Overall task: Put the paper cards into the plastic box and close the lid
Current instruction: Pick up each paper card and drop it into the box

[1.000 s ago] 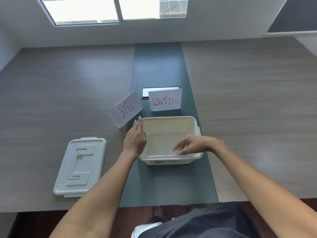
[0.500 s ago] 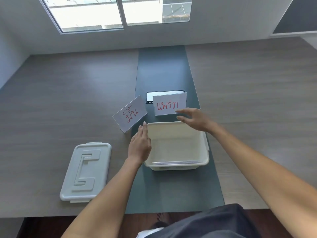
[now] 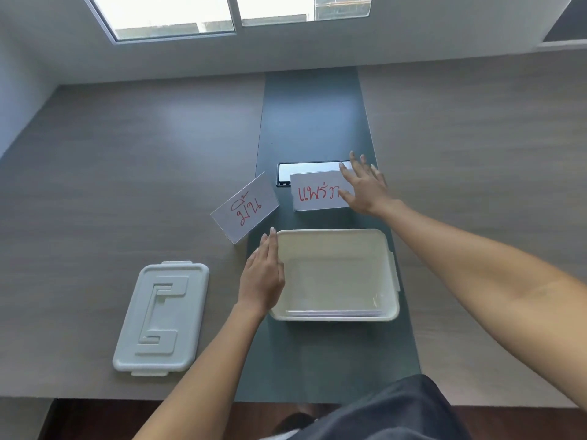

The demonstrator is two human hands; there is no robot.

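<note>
A wide wooden table in grey-brown is filling most of the view, and a dark green strip is running down its middle from the far wall to the near edge. Daylight is coming through a window above the far end and is giving a soft shine on the wood. The white plastic box is standing open on the strip, with some flat white sheets lying at its bottom. Its lid is lying flat on the wood, well apart to the left. The left hand is resting flat against the left wall of the box, fingers straight and holding nothing. The right hand is spread open over the right end of a paper card with red writing; it is touching the card but is not gripping it. A second card is standing tilted just left of it, and a dark phone is lying behind.
</note>
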